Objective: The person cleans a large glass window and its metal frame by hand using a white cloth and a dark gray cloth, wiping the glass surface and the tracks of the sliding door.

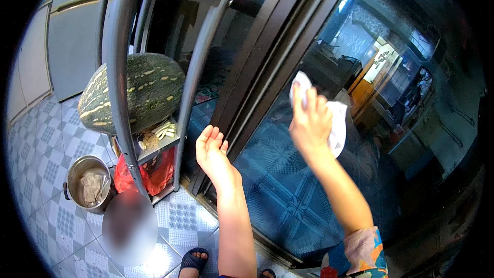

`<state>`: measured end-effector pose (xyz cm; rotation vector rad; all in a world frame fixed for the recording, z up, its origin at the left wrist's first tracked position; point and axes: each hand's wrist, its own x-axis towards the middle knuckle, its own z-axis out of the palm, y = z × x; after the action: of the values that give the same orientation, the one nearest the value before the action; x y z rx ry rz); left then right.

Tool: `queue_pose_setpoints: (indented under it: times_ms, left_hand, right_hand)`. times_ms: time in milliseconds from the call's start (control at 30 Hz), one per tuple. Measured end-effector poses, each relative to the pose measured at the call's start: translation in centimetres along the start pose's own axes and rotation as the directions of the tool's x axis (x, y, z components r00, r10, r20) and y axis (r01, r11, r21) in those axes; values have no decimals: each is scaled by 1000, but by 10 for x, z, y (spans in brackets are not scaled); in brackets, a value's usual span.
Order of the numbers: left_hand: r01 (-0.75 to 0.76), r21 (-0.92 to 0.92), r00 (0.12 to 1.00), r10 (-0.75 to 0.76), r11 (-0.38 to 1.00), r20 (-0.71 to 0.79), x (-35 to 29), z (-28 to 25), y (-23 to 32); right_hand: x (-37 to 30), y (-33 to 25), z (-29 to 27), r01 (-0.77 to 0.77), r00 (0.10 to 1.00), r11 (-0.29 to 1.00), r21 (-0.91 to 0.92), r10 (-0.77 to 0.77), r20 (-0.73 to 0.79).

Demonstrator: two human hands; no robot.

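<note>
My right hand (312, 123) presses a white cloth (337, 128) against the dark glass pane (278, 175) of a sliding door. Its fingers lie over the cloth, which sticks out above and to the right of them. Nothing is in my left hand (213, 153); its palm is turned up and its fingers are loosely bent and apart. That hand hovers near the brown door frame (257, 67), left of the glass; whether it touches the frame I cannot tell.
On the left, a metal rack (119, 72) holds a large green squash (139, 92) and a red plastic bag (159, 172). Beside it on the tiled floor (67, 226) stands a steel pot (91, 183) with a cloth inside. A blurred round patch covers something in front of the rack.
</note>
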<state>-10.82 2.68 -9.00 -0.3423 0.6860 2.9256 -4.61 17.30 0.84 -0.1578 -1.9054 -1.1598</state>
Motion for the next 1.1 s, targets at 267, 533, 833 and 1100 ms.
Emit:
queue_pose_setpoints:
  times_ms: [267,533,833,1100]
  left_hand:
    - [47,-200,997,-58,979,-50,14,-6,24]
    - [17,-158,999,-23,987,-35,20,-15,19]
    - [36,-134,999,-35,990,11,20,-14,8]
    - [1,-171,999,-8,985,-39,32,-18,20]
  right_hand:
    - [-249,-111,18,514,564,608,605,-771,295]
    - [-21,-71,-21,-257,964,861,439,199,174]
    - [-81,-115,40,103,993,993,63,-107,57]
    - [-128,-133,24,87,907,859,504,-278,316]
